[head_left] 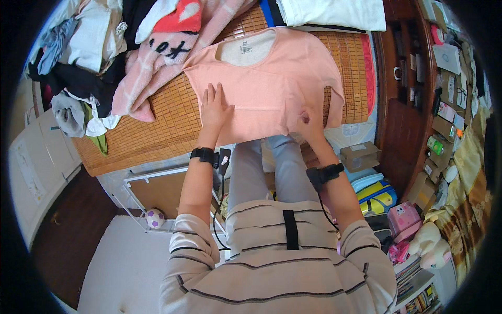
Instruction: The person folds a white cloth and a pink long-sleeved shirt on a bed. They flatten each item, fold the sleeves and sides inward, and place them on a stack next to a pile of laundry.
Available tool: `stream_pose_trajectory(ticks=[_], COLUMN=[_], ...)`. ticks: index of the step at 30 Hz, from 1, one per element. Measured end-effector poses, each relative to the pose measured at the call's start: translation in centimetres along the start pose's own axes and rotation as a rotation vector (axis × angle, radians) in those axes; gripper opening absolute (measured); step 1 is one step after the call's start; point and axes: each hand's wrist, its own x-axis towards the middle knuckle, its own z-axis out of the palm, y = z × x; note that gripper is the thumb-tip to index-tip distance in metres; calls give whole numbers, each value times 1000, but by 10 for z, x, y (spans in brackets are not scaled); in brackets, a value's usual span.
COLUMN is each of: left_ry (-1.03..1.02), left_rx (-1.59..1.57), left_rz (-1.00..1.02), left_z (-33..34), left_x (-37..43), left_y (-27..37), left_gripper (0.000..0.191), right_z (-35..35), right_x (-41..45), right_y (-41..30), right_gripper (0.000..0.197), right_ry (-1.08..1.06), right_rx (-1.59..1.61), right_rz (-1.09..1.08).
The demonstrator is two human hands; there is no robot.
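Observation:
A pink long-sleeved top [251, 86] lies on a bamboo-tile mat [168, 110] in front of me, its neckline away from me. Its left side is folded inward, with a layer of fabric lying across the front. The right sleeve [336, 98] extends outward and bends down toward the near edge. My left hand [215, 106] rests flat on the top's left edge, fingers spread and holding nothing. Near the lower right hem, my right hand [310, 121] has its fingers curled on the fabric; the fingertips are partly hidden.
A pink fleece garment [145, 74] and a heap of mixed clothes [86, 51] lie at the left. Folded white clothing [333, 13] sits at the far side. A dark wooden cabinet [396, 117] stands right, with a cardboard box [359, 155] on the floor beside it.

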Motion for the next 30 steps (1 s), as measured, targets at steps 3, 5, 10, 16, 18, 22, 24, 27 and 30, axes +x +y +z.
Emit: stream_pose_trajectory(ticks=[3, 5, 10, 16, 18, 22, 24, 27, 30], left_ry=[16, 11, 14, -3, 0, 2, 7, 0, 1], left_rx=[-39, -41, -32, -45, -42, -13, -2, -21, 0], left_rz=[0, -4, 9, 40, 43, 24, 29, 36, 37], left_z=[3, 4, 6, 1, 3, 6, 8, 7, 6], left_x=[-3, -3, -2, -2, -3, -3, -2, -2, -2], left_y=[-5, -6, -9, -4, -5, -8, -9, -9, -6], left_gripper=[83, 83, 83, 83, 83, 83, 84, 84, 84], right_z=[-7, 0, 52, 72, 63, 21, -4, -51, -80], right_x=[-4, -7, -20, -4, -3, -1, 2, 19, 28], right_y=[-12, -28, -66, -25, -18, -29, -27, -25, -12], right_gripper=[37, 38, 31, 20, 19, 16, 15, 12, 10], right_ry=[-68, -86, 49, 93, 84, 21, 174, 325, 383], right_rx=[-52, -52, -501, -605, -531, -137, 58, 396, 503], right_rz=[45, -25, -402, -380, -374, -174, -72, 4, 28])
